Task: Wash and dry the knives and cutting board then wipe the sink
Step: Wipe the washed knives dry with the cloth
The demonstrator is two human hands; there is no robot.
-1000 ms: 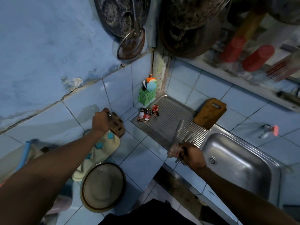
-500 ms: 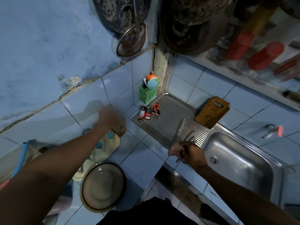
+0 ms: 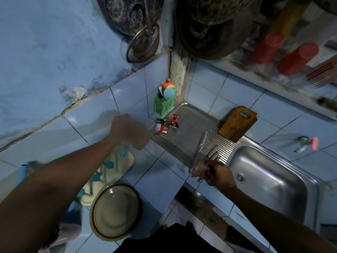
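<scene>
My right hand [image 3: 219, 175] grips the handles of the knives [image 3: 209, 152] at the near edge of the steel drainboard [image 3: 184, 130]. The blades point away across the ribs. A pinkish scrap [image 3: 197, 168] sits against that hand's fingers. The wooden cutting board [image 3: 238, 123] leans on the tiled wall at the back of the drainboard. The steel sink [image 3: 269, 181] lies right of my right hand. My left hand [image 3: 122, 126] holds a brown cloth [image 3: 139, 138], blurred by motion, above the tiled counter left of the drainboard.
Green caddy [image 3: 165, 104] with utensils stands in the corner, with sachets [image 3: 164, 126] beside it. A cream rack with teal pegs [image 3: 109, 170] and a round plate [image 3: 115, 210] sit at lower left. A tap [image 3: 306, 143] juts from the right wall. Pans hang overhead.
My left hand has lifted the brown cloth off the cream rack and moved it right toward the drainboard. My right hand stays on the knives.
</scene>
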